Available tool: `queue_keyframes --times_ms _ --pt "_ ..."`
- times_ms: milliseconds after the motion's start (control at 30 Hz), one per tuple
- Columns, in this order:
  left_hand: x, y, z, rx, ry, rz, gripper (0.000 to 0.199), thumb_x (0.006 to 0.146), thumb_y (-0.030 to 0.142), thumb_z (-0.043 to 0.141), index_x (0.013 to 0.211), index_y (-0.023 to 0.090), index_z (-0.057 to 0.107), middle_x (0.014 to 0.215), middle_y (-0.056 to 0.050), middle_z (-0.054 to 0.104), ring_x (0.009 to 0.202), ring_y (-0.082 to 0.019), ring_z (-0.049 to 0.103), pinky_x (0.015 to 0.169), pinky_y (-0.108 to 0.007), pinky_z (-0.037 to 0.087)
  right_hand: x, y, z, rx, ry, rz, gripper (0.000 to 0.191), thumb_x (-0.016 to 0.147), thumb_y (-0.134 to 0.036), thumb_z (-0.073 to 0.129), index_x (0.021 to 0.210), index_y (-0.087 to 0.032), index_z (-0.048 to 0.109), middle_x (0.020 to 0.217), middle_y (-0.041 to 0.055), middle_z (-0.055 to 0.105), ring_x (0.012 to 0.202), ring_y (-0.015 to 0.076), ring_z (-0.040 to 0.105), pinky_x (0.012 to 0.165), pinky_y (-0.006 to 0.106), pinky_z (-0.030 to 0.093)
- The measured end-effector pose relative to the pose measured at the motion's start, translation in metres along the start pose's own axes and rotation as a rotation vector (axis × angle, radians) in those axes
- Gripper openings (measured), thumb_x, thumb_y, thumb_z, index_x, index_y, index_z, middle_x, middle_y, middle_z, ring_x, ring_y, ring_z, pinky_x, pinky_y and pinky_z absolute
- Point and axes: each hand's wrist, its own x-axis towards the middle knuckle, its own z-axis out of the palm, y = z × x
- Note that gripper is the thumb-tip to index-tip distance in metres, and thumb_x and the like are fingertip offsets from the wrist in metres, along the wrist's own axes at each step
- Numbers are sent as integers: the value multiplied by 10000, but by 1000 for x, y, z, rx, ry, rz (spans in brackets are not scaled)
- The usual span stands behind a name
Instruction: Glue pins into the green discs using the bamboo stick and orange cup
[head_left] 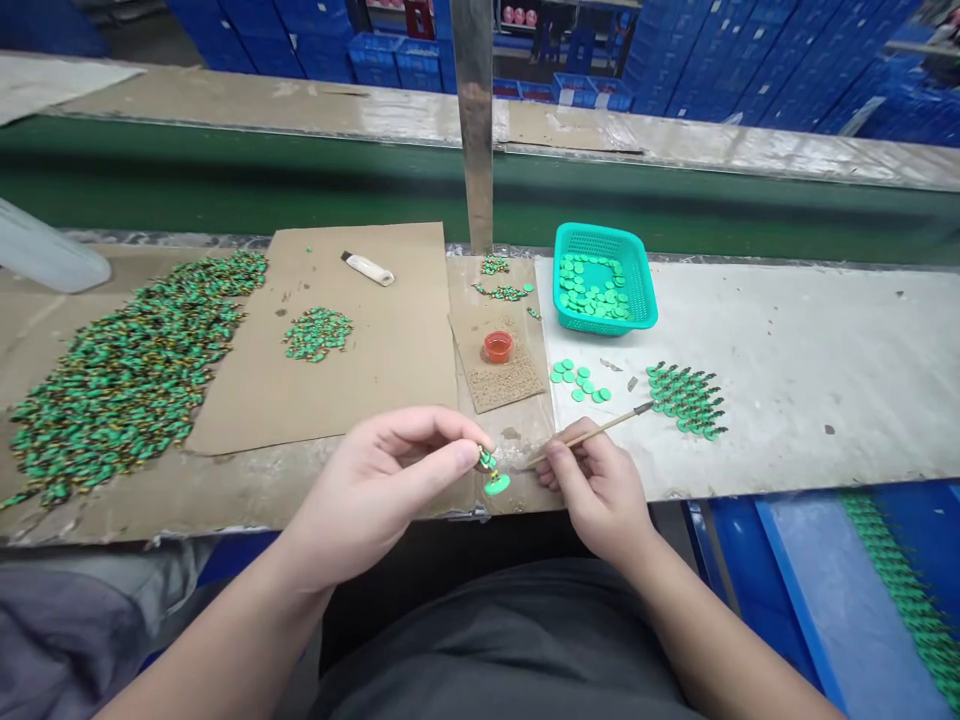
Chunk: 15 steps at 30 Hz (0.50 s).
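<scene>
2 bare hands meet over the front edge of the tabletop [795, 340]. The left hand [397, 470] has its thumb and index finger pinched on a small green figure [487, 460], which is raised near the edge, between the hands. At the figure's lower end, just below the fingers, is a flat green disc [496, 485]. The fingers of the right hand [604, 490] grasp a thin stick [600, 430]; its dark end points away to the right, and its pale end points toward the disc, apart from it.

Beyond the hands, 1 red cup [498, 347] stands on a small brown board [506, 388]. To its right, loose green discs [582, 381] lie near a teal basket [600, 322] holding many more. Farther right, figures on discs [686, 402] stand in close rows.

On the left, a cardboard sheet [390, 370] carries 1 small heap of figures [318, 333] and 1 white-handled tool [367, 268]. A far larger heap [127, 380] spreads beside the sheet, with a whitish container [49, 250] behind it. 2 little clusters of pieces [501, 292] lie behind the cup, near the foot of a metal post [475, 140]. At lower right, a tray [817, 590] bears more green rows.
</scene>
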Motion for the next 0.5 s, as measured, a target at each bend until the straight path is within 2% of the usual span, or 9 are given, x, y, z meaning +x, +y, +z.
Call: queue_keyframes --times_ms 133,267,333,433,500 --pt "0 -8 1 103 26 56 137 1036 356 836 941 308 921 907 -34 912 828 -233 884 758 -340 744 0 1 0 10 1 -4 282 1212 -420 735 974 -269 720 807 29 838 682 211 856 674 315 742" --pt "-1 -36 4 497 98 341 160 1117 303 780 1036 301 918 997 -9 933 893 -189 875 866 -317 708 3 1 0 34 -5 8 174 1207 -387 731 1100 -255 768 917 35 868 743 195 876 710 299 752" --pt "-1 -51 5 607 93 452 155 1136 283 779 1051 294 908 1007 -3 935 899 -177 864 911 -323 688 6 2 -1 30 -35 3 162 1205 -369 719 1116 -246 777 990 48 881 795 188 884 750 299 749" --pt "-2 -65 3 652 63 495 120 1133 253 793 1104 303 898 1049 7 941 918 -171 860 942 -327 665 10 2 -4 -3 -83 -2 157 1188 -359 725 1101 -236 771 1038 55 883 856 185 879 801 309 738" --pt "-2 -67 1 690 43 495 149 1133 247 787 1206 325 891 1128 3 945 976 -184 866 970 -345 661 13 1 -8 -22 -119 13 111 1166 -329 736 1148 -226 775 1084 63 891 906 193 886 841 324 743"
